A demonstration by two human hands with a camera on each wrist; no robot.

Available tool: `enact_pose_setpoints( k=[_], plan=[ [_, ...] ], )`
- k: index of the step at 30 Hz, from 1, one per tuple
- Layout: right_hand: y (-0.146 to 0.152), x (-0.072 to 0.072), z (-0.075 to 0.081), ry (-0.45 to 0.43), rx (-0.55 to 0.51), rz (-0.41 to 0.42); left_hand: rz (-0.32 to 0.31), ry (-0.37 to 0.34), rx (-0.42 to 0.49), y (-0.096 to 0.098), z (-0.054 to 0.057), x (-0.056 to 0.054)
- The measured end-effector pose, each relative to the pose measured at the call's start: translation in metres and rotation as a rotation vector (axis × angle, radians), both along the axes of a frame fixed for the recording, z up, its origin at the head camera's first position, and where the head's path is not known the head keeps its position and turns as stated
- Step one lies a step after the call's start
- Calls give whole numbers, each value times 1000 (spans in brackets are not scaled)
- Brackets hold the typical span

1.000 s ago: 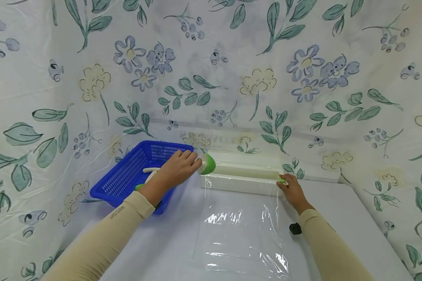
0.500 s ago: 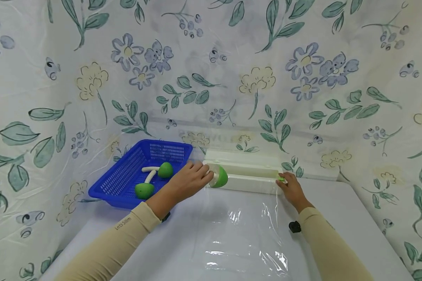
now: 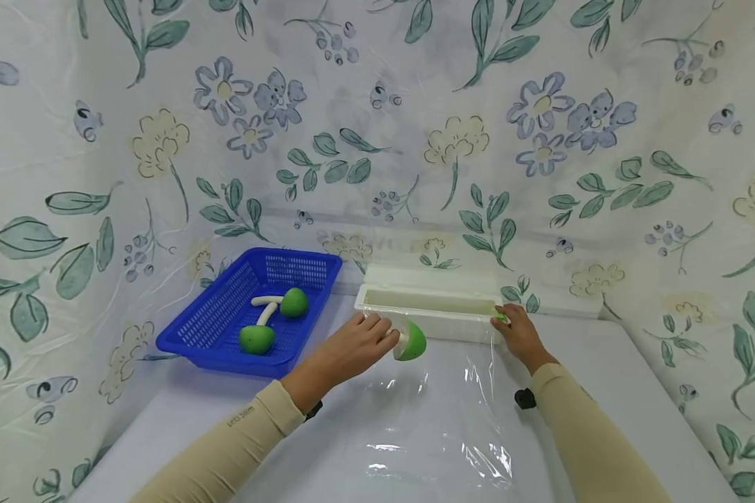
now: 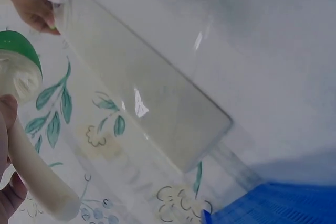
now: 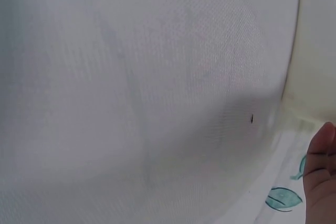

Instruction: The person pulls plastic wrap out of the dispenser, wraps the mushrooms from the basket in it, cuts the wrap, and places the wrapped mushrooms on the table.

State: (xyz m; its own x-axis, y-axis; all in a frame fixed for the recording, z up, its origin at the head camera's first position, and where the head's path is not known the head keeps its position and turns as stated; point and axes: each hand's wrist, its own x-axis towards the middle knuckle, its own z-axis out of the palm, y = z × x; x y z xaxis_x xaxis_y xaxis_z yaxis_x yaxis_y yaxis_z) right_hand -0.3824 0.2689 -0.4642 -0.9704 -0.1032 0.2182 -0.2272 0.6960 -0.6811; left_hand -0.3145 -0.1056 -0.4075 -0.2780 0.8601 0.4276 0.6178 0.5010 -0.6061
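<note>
The toy mushroom (image 3: 412, 341) is hanging over the clear plastic film (image 3: 440, 419), its green cap pointing right in the head view; whether it is touching the film cannot be told. The left hand (image 3: 361, 346) is clamping its pale stem between fingers and thumb, and the left wrist view is showing the stem's blunt end sticking out past them.

The two hands are working well apart. The right hand (image 3: 521, 339) is pinching a small light-green tab (image 3: 500, 316) at the right end of the white film dispenser box (image 3: 440, 327). The box is standing open on the table (image 3: 604, 363), its lid (image 3: 430, 278) leaning upright behind it, and the film is running from its front toward the person, catching bright glints.

Left of the box, a blue slotted plastic basket (image 3: 226, 363) is holding two more green-capped mushrooms, one toward the back (image 3: 294, 302) and one nearer the front (image 3: 256, 339), their pale stems meeting between them.

Beige sleeves are covering both forearms, the left one (image 3: 220, 447) bearing dark lettering. A small black object (image 3: 525, 399) is showing beside the right sleeve (image 3: 591, 433). Flower-printed sheeting (image 3: 384, 63) is hanging behind everything.
</note>
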Motion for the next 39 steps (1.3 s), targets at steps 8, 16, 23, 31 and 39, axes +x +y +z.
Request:
enact_pose_setpoints(
  k=[8,16,23,31,39],
  plan=[
    [0,1,3,-1,12,1,-119,11,19,22,-15,14],
    [-2,4,3,-1,-4,8,-111,7,-42,37,-27,30],
    [-2,2,-1,5,26,8,-110,-3,-95,48,-37,39],
    [-2,4,-1,13,28,10,-160,8,-108,62,-48,49],
    [-2,4,0,12,48,6,-215,58,-104,75,-56,55]
  ],
)
